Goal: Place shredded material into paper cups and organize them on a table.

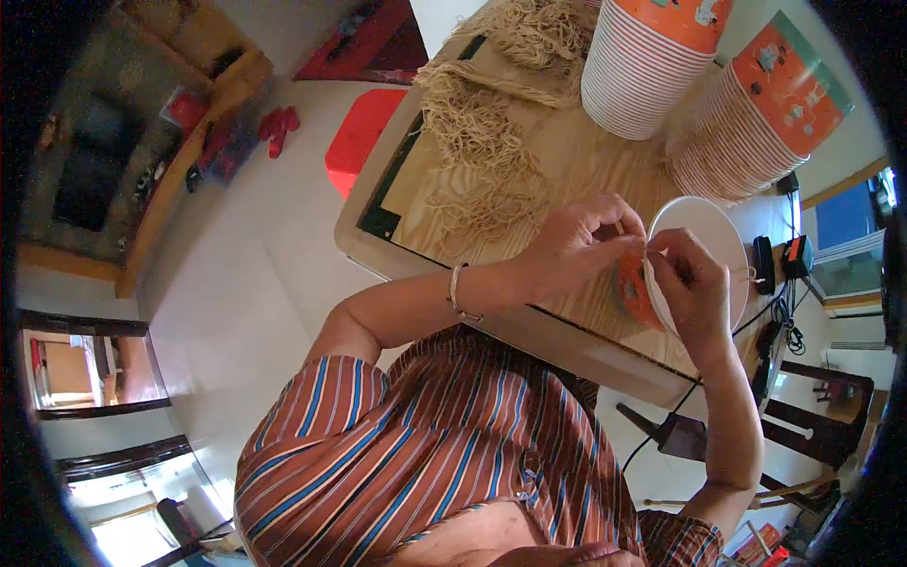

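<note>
A paper bucket (720,227), white inside and orange outside, lies tilted at the table's right side with its mouth toward me. My left hand (588,241) is closed in a pinch at the bucket's left rim, with a bit of tan cord at its fingertips. Reaching over the mouth, my right hand (694,279) pinches at the same rim; the fingertips of both hands nearly meet. What lies exactly between them is partly hidden. A short cord end (752,275) shows at the bucket's right rim. Loose tan cords (482,142) lie heaped on the tabletop to the left.
Two tall stacks of nested paper buckets, one upright (638,71) and one leaning (732,128), stand at the table's far right. Black adapters (796,257) and cables lie by the right edge. A red stool (364,142) stands beyond the table's left edge; a dark wooden chair (812,416) is at right.
</note>
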Tool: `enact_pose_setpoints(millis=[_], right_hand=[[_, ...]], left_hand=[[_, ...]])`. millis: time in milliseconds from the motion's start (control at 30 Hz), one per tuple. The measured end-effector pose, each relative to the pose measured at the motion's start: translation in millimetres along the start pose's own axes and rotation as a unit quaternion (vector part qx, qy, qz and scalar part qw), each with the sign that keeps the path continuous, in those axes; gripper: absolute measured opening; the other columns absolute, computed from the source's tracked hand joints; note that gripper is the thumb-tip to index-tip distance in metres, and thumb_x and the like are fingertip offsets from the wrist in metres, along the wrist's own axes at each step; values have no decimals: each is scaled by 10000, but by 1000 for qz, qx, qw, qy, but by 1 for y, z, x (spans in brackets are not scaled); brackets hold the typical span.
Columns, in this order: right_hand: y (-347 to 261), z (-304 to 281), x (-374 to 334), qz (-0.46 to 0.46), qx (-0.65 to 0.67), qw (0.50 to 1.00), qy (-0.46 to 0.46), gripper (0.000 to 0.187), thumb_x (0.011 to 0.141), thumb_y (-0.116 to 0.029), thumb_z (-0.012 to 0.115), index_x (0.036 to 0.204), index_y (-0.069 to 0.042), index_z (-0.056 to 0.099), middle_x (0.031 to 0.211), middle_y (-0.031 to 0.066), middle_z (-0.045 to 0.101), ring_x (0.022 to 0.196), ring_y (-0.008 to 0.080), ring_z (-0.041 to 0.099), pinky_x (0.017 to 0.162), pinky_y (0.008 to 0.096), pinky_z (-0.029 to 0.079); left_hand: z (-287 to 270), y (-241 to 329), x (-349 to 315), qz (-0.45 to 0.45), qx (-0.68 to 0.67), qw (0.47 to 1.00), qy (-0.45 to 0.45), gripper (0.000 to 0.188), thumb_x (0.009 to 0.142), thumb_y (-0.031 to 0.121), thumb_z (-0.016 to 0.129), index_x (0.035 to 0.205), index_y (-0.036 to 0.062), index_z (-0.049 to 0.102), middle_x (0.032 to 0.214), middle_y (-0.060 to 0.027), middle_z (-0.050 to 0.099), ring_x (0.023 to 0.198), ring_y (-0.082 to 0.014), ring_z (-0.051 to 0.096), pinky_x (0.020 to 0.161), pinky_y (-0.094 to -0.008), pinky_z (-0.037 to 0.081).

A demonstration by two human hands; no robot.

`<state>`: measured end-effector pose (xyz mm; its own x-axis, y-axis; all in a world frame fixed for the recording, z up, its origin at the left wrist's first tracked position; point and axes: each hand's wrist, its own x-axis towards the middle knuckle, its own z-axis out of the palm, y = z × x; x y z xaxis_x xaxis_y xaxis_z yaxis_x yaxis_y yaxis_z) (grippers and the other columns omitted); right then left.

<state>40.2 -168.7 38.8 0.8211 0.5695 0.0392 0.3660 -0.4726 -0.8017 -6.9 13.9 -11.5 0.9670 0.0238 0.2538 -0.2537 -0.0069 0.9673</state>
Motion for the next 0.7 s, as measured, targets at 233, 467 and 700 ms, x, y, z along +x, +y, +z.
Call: enact_pose_setpoints(millis=[233, 467, 700], right_hand=[[-6, 0, 4, -82, -55, 995, 2, 76, 865, -13, 599, 933, -42, 617, 746, 68, 633, 688, 104, 599, 644, 264, 486], [-2, 3, 9, -72, -32, 997, 5, 74, 867, -6, 602, 930, -43, 595, 712, 41, 583, 640, 68, 524, 596, 231, 445], [10, 5, 12, -97, -13, 995, 20, 88, 866, -18, 615, 941, -50, 581, 685, 8, 536, 623, 53, 470, 569, 218, 415]], left_hand=[[-4, -28, 12, -6, -86, 993, -75, 159, 903, 155, 614, 1013, 40, 605, 923, -12, 606, 875, -90, 576, 783, -257, 482], [-1, -36, 12, -72, -185, 976, -85, 172, 909, 166, 611, 1017, 32, 606, 923, -8, 616, 867, -88, 580, 775, -251, 489], [-2, -28, 16, -155, -281, 942, -101, 173, 906, 179, 618, 993, 30, 616, 898, -21, 634, 813, -105, 601, 743, -253, 504]])
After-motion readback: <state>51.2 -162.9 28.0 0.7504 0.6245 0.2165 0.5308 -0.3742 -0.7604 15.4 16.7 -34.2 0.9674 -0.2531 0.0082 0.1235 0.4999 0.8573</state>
